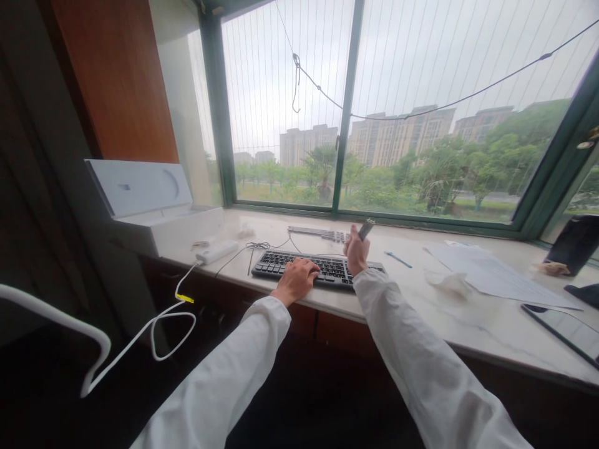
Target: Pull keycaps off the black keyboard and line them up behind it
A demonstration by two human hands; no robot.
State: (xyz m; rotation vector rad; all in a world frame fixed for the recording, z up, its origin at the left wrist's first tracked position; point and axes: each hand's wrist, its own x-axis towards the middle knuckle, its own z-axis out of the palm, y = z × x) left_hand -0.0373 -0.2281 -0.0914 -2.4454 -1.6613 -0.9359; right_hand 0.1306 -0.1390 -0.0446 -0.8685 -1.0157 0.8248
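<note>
Keyboard [333,270]: dark, lies on the desk [468,325]. Left hand [297,279]: rests on the keyboard; fingers bent, whether gripping cannot be told. Right hand [357,252]: over the keyboard's right part, fingers clamped on a dark bar [366,229]. Blue pen [398,259]: right of the keyboard. White box [189,229]: left of the keyboard, stands open.

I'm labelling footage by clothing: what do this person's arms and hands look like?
The left sleeve and right sleeve are plain white, full-length, loose and creased. The left hand and right hand are bare, with no gloves.
</note>
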